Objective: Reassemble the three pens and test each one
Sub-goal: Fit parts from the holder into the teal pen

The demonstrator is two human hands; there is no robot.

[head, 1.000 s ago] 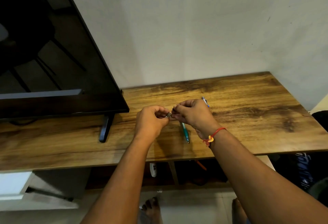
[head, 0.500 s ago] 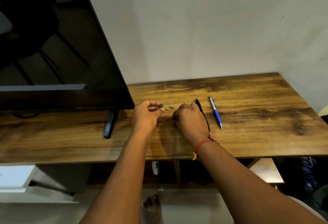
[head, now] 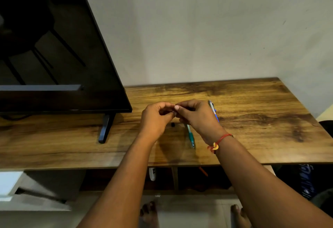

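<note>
My left hand (head: 156,117) and my right hand (head: 199,117) meet fingertip to fingertip just above the wooden table (head: 252,119). Their curled fingers pinch a small pen part that the fingers hide. A green pen (head: 190,136) lies on the table under my right hand, its tip pointing toward me. A blue and white pen (head: 213,110) lies behind my right hand, half covered by it. A small black pen piece (head: 173,124) rests on the table between my wrists. No black pen is in sight.
A large dark TV screen (head: 63,56) stands at the left on a black foot (head: 105,128). The wall runs along the table's back and right side. My bare feet (head: 149,213) show on the floor below the table's front edge.
My hands were apart half a second ago, the right one low on the table by a black pen. Now both are raised and touching. The black pen is out of sight; a black piece lies on the table.
</note>
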